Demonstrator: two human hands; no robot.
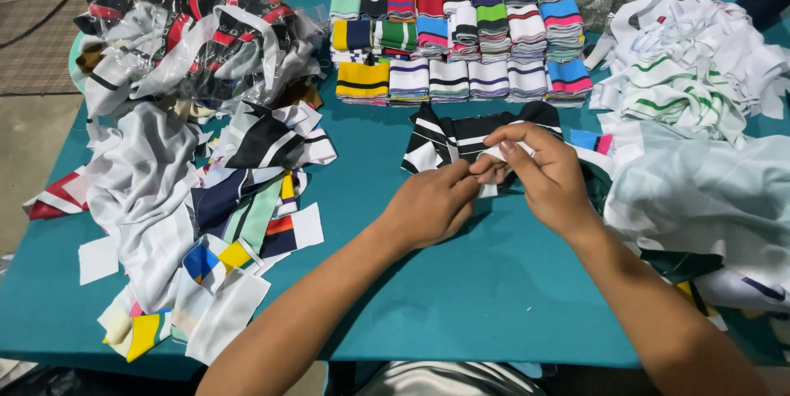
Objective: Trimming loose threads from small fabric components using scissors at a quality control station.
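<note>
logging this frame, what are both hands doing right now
Left hand: closed, pinching the black and white striped knit fabric strip.
Right hand: closed, pinching the same strip.

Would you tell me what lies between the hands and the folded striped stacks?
The black-and-white striped piece the hands hold, then bare teal table; head view.

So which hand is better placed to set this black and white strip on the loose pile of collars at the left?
Probably the left hand: it already pinches the black and white strip and sits nearer the loose pile. The right hand would have to cross over it.
</note>
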